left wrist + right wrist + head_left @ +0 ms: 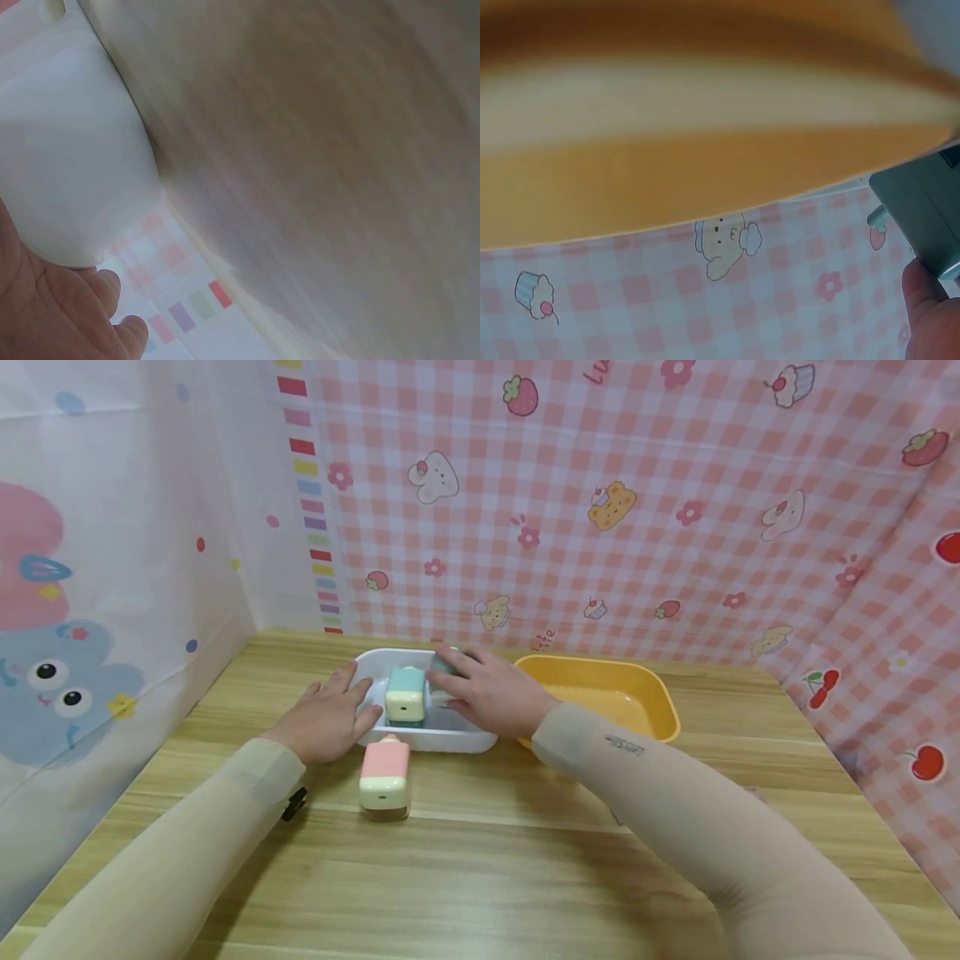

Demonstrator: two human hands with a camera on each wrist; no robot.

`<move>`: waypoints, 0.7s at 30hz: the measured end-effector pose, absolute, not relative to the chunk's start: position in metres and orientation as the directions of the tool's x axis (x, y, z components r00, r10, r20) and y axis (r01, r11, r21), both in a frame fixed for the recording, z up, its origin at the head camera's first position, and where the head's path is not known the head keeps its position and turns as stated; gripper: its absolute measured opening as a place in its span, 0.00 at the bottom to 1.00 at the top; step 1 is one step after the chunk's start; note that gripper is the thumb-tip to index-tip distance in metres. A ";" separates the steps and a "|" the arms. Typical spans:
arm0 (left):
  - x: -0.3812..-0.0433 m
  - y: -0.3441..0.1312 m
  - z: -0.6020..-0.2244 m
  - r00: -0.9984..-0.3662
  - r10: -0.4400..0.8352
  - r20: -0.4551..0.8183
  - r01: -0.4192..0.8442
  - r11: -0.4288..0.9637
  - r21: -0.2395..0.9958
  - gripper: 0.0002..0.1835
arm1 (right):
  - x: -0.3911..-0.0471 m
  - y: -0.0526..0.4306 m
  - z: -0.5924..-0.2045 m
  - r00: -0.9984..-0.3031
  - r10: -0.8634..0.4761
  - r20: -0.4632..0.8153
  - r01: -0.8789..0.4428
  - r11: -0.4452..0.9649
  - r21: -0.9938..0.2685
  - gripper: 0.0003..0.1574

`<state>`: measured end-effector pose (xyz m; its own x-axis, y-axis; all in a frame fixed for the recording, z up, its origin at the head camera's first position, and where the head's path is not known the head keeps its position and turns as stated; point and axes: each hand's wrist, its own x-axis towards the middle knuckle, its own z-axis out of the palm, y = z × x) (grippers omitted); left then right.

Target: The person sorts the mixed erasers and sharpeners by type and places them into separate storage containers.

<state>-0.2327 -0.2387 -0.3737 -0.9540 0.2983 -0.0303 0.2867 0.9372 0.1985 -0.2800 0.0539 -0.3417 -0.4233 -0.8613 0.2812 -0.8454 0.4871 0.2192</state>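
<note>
My left hand (326,714) lies against the left end of the white tray (450,743), fingers spread. In the left wrist view its fingers touch the outside of the tray. My right hand (498,689) reaches over the tray's right part and grips a grey-green box-like thing (922,210), mostly hidden by the fingers in the head view. Between the hands, a teal and cream block-like thing (406,693) with a small dark hole sits in the tray. A similar pink and cream one (385,777) with a see-through base lies on the table before the tray.
An orange-yellow tray (663,702) stands right of the white one, partly behind my right forearm. A small black thing (295,803) shows beside my left sleeve. The checked cloth (570,568) hangs behind the wooden table (480,877).
</note>
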 end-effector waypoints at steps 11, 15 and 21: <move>-0.234 -0.239 -0.376 -0.955 0.296 -0.022 0.286 0.938 0.195 0.38 | -0.282 0.046 -0.348 -0.512 -0.838 0.187 -0.822 0.541 0.177 0.36; -0.234 -0.240 -0.377 -0.955 0.296 -0.023 0.286 0.939 0.193 0.38 | -0.283 0.044 -0.351 -0.501 -0.847 0.180 -0.820 0.530 0.216 0.35; -0.234 -0.240 -0.376 -0.954 0.299 -0.018 0.290 0.937 0.194 0.38 | -0.284 0.042 -0.354 -0.500 -0.849 0.172 -0.820 0.528 0.220 0.34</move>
